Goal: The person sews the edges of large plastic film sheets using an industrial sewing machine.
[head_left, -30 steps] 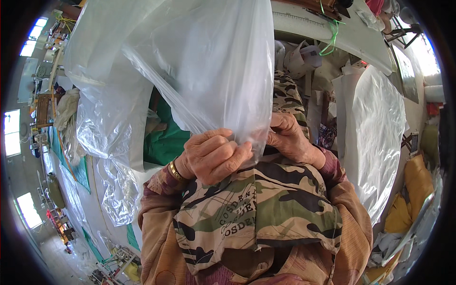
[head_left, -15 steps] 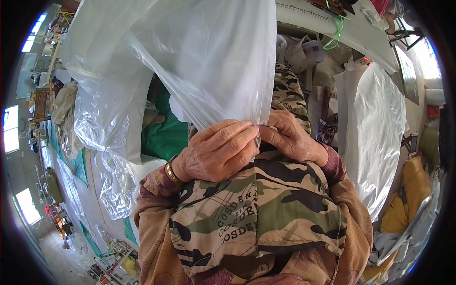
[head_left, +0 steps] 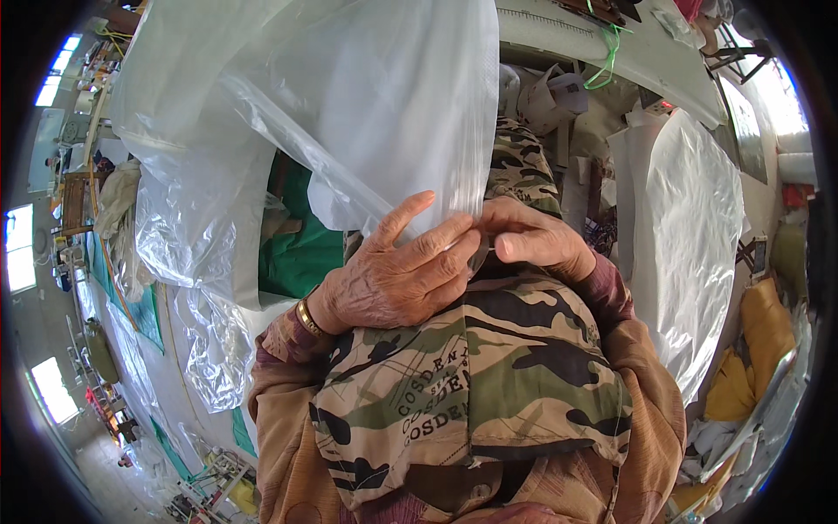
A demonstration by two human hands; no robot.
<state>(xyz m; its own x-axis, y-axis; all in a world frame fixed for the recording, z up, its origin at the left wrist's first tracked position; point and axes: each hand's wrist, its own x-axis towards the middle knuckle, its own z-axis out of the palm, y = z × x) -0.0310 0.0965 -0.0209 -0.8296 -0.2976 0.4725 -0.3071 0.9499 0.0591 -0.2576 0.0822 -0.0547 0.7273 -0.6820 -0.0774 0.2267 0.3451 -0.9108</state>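
A translucent white plastic sheet spreads from the far side down to my hands, its near end gathered into a narrow corner over my lap. My left hand, with a gold-coloured band at the wrist, is closed on that gathered corner. Its index finger is raised and lies apart from the others. Close against it, my right hand pinches the same corner from the right side. The part of the film between the fingers is mostly hidden. Below both hands lies a camouflage apron over my lap.
Another sheet of shiny plastic hangs at the right. Green cloth shows beneath the film on the left. Across the far right runs a pale table edge with ruler marks, a green string dangling from it. Yellow-brown cloth lies far right.
My left hand's index finger has lifted away from the others, and the hand has opened slightly. My right thumb and fingers have shifted a little on the corner. The sheet has moved slightly left.
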